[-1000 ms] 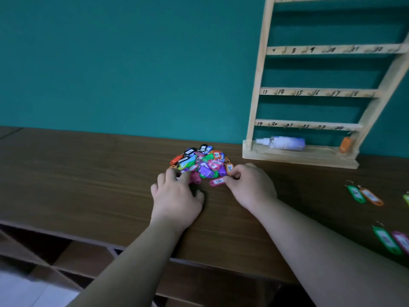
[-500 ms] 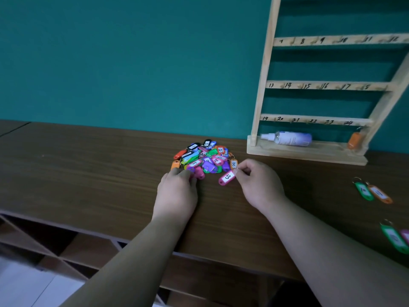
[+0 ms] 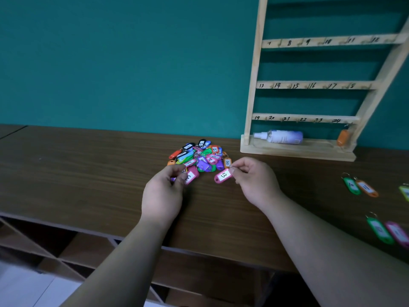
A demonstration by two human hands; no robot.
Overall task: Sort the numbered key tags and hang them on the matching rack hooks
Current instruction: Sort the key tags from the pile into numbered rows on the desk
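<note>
A heap of coloured numbered key tags (image 3: 200,155) lies on the brown table (image 3: 88,173), near the wall. My right hand (image 3: 254,180) pinches a pink tag marked 13 (image 3: 223,176) by its ring end, just in front of the heap. A second pink tag (image 3: 190,176) is pinched in my left hand (image 3: 163,193) at the heap's near left edge. The wooden rack (image 3: 309,85) stands at the back right, its rails numbered 7 to 24. An orange tag (image 3: 343,137) hangs at its lower right.
A white spray bottle (image 3: 281,136) lies on the rack's base. Sorted tags lie on the table at the right: a green tag (image 3: 351,185), an orange one (image 3: 367,188), a second green one (image 3: 379,230) and a pink one (image 3: 397,233). Open shelves run below the table's front edge.
My right hand pulled the pink 13 tag out of the heap and lifted it. My left hand went from resting at the heap to pinching another pink tag.
</note>
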